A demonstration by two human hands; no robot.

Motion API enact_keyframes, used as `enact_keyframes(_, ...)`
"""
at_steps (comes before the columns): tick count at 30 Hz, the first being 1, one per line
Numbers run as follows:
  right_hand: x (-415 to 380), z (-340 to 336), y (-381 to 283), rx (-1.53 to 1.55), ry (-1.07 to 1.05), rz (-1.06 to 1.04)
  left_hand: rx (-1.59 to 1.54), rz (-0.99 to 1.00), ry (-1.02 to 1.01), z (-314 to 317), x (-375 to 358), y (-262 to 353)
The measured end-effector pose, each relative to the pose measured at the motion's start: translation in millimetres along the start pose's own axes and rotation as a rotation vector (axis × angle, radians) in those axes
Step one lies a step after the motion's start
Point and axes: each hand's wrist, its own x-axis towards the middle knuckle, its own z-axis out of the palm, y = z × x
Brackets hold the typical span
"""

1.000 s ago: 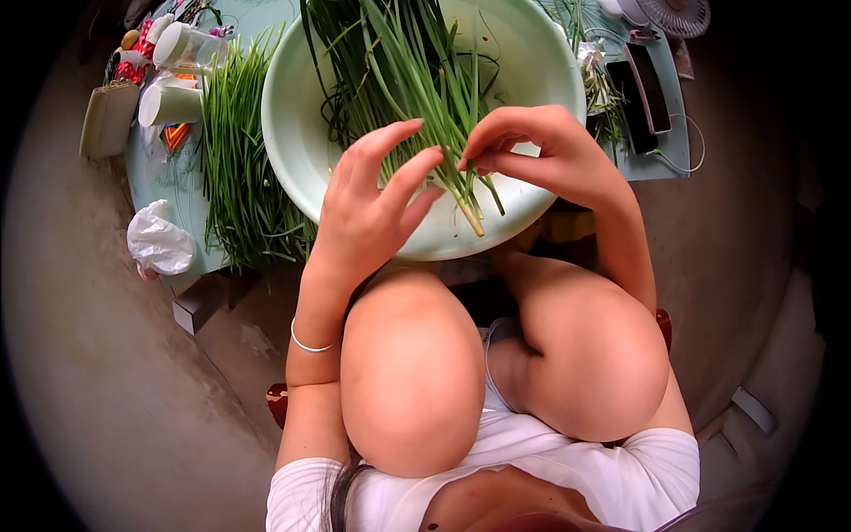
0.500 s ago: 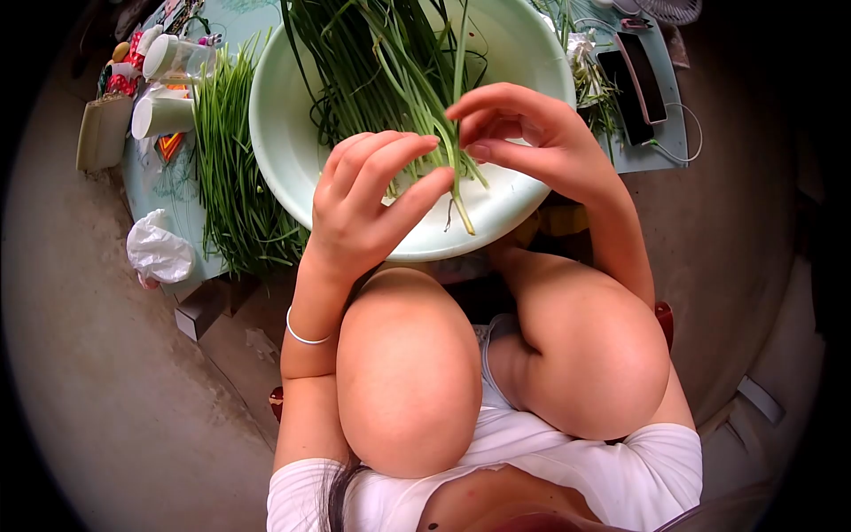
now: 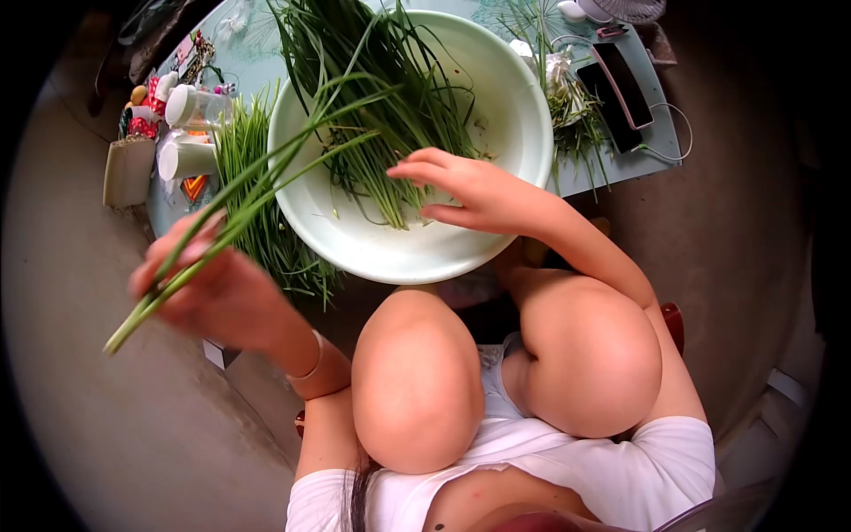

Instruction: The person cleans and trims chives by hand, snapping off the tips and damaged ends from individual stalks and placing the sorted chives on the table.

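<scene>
My left hand (image 3: 226, 297), blurred by motion, is closed around a few long garlic chives (image 3: 241, 222). Their pale stem ends point down to the left, and their green tips reach over the basin. Inside the pale green basin (image 3: 417, 273) lies a loose bunch of garlic chives (image 3: 381, 106), leaves away from me and white ends toward me. My right hand (image 3: 470, 191) hovers over the near right part of the basin beside those stem ends, fingers apart and holding nothing.
Left of the basin, a pile of chives (image 3: 248, 155) hangs over the table edge. Plastic cups (image 3: 188, 160) and a beige box (image 3: 128, 173) stand farther left. On the right are plant scraps (image 3: 574, 115), a phone (image 3: 620, 84) with a white cable, and a small fan (image 3: 631, 9).
My left hand has swung left and toward me, out of the basin, carrying a few chives. My right hand has come away from those stalks and moved slightly left and nearer me.
</scene>
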Motion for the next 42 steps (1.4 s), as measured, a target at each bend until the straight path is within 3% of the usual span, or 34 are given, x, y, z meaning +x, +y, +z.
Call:
enact_keyframes(2, -0.8, 0.3, 7.0, -0.027, -0.086, 0.004, 0.038, 0.196, 0.059, -9.1, 26.9, 29.5)
enact_keyframes(4, -0.2, 0.6, 5.5, 0.048, -0.033, 0.016, 0.184, 0.412, 0.095, 4.1, 52.3, 53.7)
enact_keyframes(8, 0.7, -1.8, 3.9, 0.148, -0.012, 0.069, 0.218, 0.543, 0.091, 16.1, 82.2, 74.8)
enact_keyframes(10, 0.7, -3.7, 2.6, 0.177, 0.008, 0.069, -0.148, 0.293, 0.049, -5.3, 95.8, 76.8)
enact_keyframes(11, 1.1, -6.6, 0.3, 0.244, 0.021, 0.089, -0.165, 0.139, -0.002, -1.2, 93.9, 61.9)
enact_keyframes(12, 1.3, -11.0, -3.0, 0.309, 0.032, 0.109, -0.306, -0.169, -0.117, 13.9, 83.1, 40.1)
enact_keyframes(14, -2.1, -21.4, -11.9, 0.525, 0.139, 0.148, 0.274, -0.092, -0.284, 40.7, 48.4, -15.7)
enact_keyframes(16, -7.7, -36.1, -15.1, 0.652, 0.273, 0.117, 0.346, -0.432, -0.471, 63.5, 20.0, -45.1)
enact_keyframes(20, -16.1, -56.2, -30.4, 0.658, 0.448, 0.166, 0.723, -0.324, -0.593, 84.6, -33.9, -83.8)
enact_keyframes(21, -18.7, -55.1, -30.4, 0.651, 0.455, 0.185, 0.735, -0.329, -0.634, 85.6, -38.3, -86.2)
enact_keyframes(23, -18.4, -52.5, -30.0, 0.301, 0.489, 0.232, 0.758, -0.294, -0.654, 89.7, -44.3, -87.8)
enact_keyframes(28, -13.7, -44.1, -26.5, 0.284, 0.605, 0.178, 0.836, -0.164, -0.707, 93.1, -47.2, -88.5)
enact_keyframes(38, -19.5, -47.2, -18.4, 0.222, 0.764, 0.132, 0.764, -0.259, -0.714, 93.6, -49.2, -91.2)
enact_keyframes(42, -22.0, -50.8, -16.3, 0.227, 0.823, 0.121, 0.684, -0.388, -0.696, 92.2, -51.0, -91.6)
